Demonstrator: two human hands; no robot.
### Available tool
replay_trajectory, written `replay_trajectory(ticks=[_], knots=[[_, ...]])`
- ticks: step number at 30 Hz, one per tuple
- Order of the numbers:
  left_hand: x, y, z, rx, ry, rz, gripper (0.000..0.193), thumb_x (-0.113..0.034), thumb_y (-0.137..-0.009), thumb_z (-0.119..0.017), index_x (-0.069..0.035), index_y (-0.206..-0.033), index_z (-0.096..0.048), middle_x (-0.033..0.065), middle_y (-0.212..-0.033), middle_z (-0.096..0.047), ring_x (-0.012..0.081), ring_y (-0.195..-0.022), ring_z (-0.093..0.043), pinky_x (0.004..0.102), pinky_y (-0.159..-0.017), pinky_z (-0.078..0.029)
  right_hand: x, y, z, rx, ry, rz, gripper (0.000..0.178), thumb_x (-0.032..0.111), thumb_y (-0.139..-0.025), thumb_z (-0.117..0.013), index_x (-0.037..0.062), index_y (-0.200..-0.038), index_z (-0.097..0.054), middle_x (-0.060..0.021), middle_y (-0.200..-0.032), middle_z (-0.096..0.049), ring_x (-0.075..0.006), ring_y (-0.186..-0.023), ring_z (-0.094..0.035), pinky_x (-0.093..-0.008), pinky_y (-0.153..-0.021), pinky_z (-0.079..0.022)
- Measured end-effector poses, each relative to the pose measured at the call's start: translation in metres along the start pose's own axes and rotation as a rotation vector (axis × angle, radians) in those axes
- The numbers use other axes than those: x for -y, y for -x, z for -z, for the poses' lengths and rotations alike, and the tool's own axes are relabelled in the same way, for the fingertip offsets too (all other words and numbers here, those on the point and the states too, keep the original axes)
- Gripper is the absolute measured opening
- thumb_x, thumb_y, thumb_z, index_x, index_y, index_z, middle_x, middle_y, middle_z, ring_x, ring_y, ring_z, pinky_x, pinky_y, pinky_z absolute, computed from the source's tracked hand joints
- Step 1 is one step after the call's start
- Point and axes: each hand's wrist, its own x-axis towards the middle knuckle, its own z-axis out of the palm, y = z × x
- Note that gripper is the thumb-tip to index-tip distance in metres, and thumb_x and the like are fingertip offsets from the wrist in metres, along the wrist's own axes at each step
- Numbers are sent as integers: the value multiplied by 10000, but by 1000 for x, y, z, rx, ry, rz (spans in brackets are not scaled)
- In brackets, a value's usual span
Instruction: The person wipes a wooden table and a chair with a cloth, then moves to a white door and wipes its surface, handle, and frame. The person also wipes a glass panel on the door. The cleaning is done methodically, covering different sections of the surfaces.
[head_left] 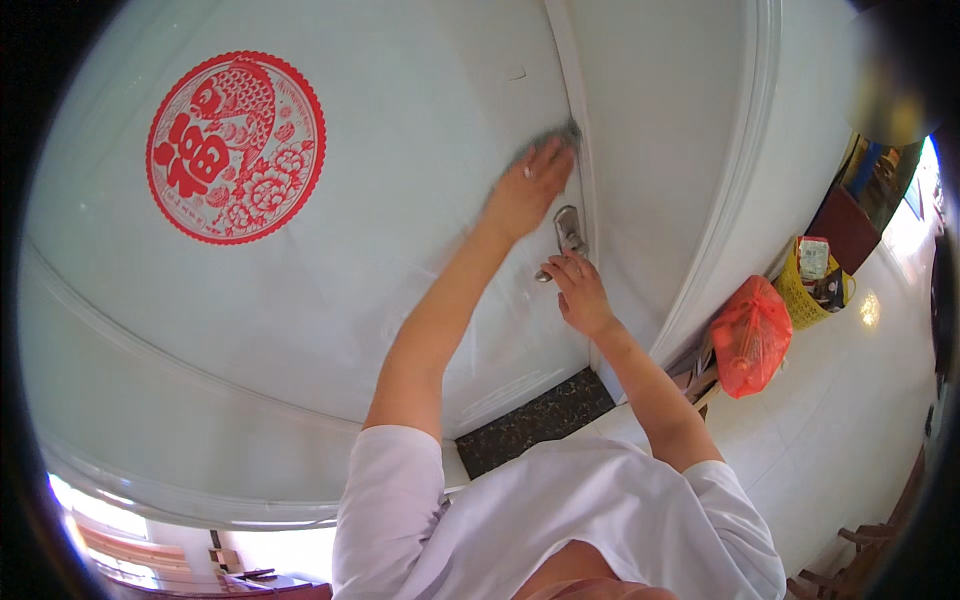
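A white door [400, 150] fills much of the view, with a round red and white paper-cut style sticker [236, 147] on its left part. My left hand [535, 187] reaches up to the door's right edge and presses a dark grey cloth [572, 130] against the surface. Most of the cloth is hidden under the fingers. Just below, my right hand [584, 295] is closed round the metal lever handle [543, 276]. Its backplate [568, 226] shows above that hand.
A white door frame [735, 190] runs along the right. Beyond it are a red plastic bag [752, 335] and a yellow basket [802, 285] with packages. A dark speckled threshold [535, 420] lies below the door. Wooden furniture [868, 540] stands at the lower right.
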Motion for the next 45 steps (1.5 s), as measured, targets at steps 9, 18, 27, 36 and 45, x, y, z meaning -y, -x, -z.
replay_trajectory(ticks=[9,18,27,36,45], knots=[[-37,179,-1,190,-230,-64,500,-224,-906,-568,-162,-1401,-542,-40,-1531,-426,180,-1445,-349,395,-1146,-313,-4,-2,2,58,-29,0,681,-40,-684,-679,105,-1332,-530,-88,-1381,-492,-336,-1385,-365,-455,-1118,-363],[43,240,113,-79,-531,643,589,-107,-872,-623,-181,-1440,-490,31,-1547,-389,321,-1440,-338,546,-1104,-315,7,-2,10,104,-30,-15,700,28,-692,-723,100,-1353,-503,-108,-1388,-478,-365,-1386,-349,-485,-1130,-334],[-36,251,32,-213,-216,864,635,-39,-821,-645,-151,-1424,-481,137,-1452,-369,479,-1367,-291,610,-1109,-296,14,-8,-4,73,24,-13,719,103,-690,-750,91,-1358,-484,-92,-1374,-477,-348,-1382,-341,-521,-1152,-264],[-81,341,10,427,-19,324,372,-137,-905,-588,-217,-1268,-589,-30,-1330,-496,243,-1273,-441,444,-1031,-395,-1,-3,-4,149,112,47,728,132,-754,-734,128,-1419,-438,-81,-1441,-441,-321,-1412,-310,-572,-1162,-205],[-47,361,81,-389,-150,1440,482,48,-794,-664,-114,-1233,-551,174,-1206,-424,358,-1114,-454,446,-922,-433,19,-8,-12,143,193,-26,714,191,-744,-744,98,-1390,-454,-128,-1416,-452,-342,-1397,-329,-577,-1168,-198]])
